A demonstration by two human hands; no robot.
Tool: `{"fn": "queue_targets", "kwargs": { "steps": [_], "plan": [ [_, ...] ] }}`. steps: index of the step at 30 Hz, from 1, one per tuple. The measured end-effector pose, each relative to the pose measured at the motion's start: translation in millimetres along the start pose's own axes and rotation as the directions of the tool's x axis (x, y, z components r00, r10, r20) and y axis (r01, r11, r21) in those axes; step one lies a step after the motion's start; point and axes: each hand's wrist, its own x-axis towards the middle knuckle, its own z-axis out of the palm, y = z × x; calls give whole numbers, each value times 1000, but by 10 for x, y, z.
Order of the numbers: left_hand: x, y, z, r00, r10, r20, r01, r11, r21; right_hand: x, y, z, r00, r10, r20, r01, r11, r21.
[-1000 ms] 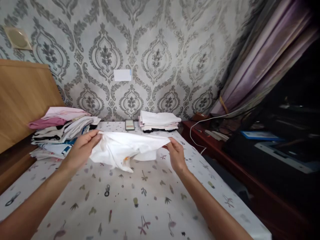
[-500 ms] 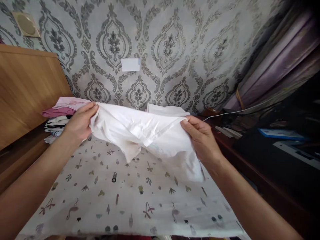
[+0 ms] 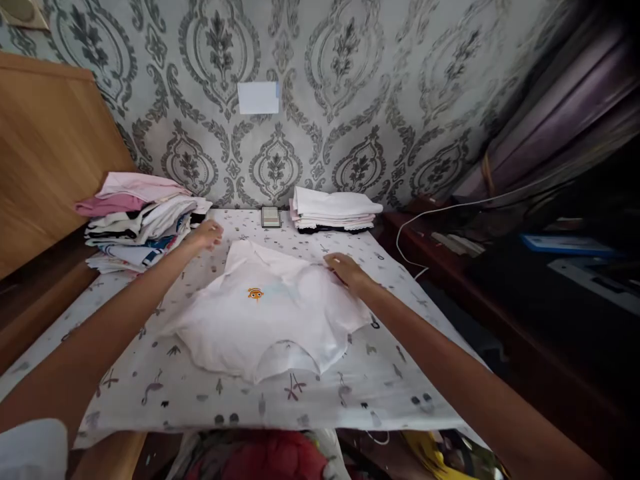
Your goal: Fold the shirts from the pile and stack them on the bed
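Note:
A white T-shirt (image 3: 280, 320) lies loosely spread on the patterned cloth (image 3: 215, 407). Its neckline faces me, and a small orange cartoon print shows on its chest. My left hand (image 3: 207, 235) is off the shirt, past its far left corner, fingers apart and slightly curled, holding nothing. Over the shirt's far right part is my right hand (image 3: 347, 270), its fingers stretched toward the left; it appears to rest on or just above the fabric, and its fingertips are not sharp.
A tall folded clothes stack (image 3: 140, 220) stands at the far left by a wooden cabinet (image 3: 55, 153). A second stack of white clothes (image 3: 335, 210) sits at the back, beside a small box (image 3: 271, 217). A white cable (image 3: 400, 233) hangs right. Red fabric (image 3: 270, 457) shows below the front edge.
Both hands have let go of the white T-shirt, which was stretched in the air between them. It now lies on the cloth with its print showing.

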Motion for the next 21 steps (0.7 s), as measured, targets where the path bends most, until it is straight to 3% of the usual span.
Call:
{"fn": "queue_targets", "kwargs": {
  "steps": [3, 6, 8, 12, 16, 19, 21],
  "plan": [
    [-203, -415, 24, 995, -73, 65, 66, 992, 110, -49, 325, -132, 998, 33, 47, -29, 996, -90],
    [-384, -641, -62, 990, -26, 139, -10, 967, 255, -111, 501, -322, 986, -73, 147, 112, 956, -271],
    [-484, -705, -96, 980, 40, 194, -116, 910, 398, -135, 563, -416, 968, -151, 202, 225, 877, -425],
    [-711, -721, -30, 964, 40, 264, -193, 787, 586, -196, 598, -526, 962, -180, 203, 271, 690, -672],
    [-922, -709, 26, 949, 97, 300, -279, 702, 655, -238, 554, -641, 932, -134, 338, 350, 581, -735],
    [-970, -714, -52, 926, 88, 368, -304, 753, 584, -286, 458, -672, 967, -143, 211, 255, 517, -817],
    [-972, -720, -136, 907, 63, 416, -266, 852, 450, -425, 328, -623, 949, -300, 91, 240, 509, -826]
  ]
}}
